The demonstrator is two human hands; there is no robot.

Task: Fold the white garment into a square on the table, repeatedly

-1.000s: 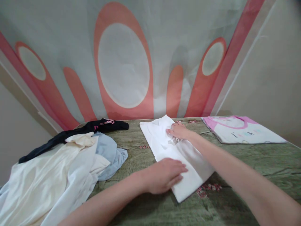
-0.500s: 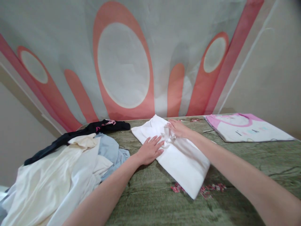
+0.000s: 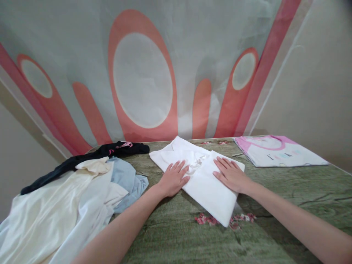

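A white garment (image 3: 209, 190), partly folded, lies at an angle on the table in front of me. Its kind cannot be made out for certain; a gathered, ruffled patch shows near its middle. My left hand (image 3: 173, 179) rests flat on its left edge with the fingers spread. On its right part, over a folded-in flap, my right hand (image 3: 232, 175) lies flat with the fingers apart. Neither hand grips the cloth.
At the left is a loose pile of cream (image 3: 55, 212) and light blue clothes (image 3: 128, 179), with a black garment (image 3: 82, 159) behind. A folded white-and-pink shirt (image 3: 288, 154) lies at the right. The wood-patterned table (image 3: 170, 234) meets a printed backdrop (image 3: 187, 44).
My right hand has moved from the garment's far edge toward the right and nearer me, and now lies flat. A flap now covers the garment's right side. My left hand has stayed put.
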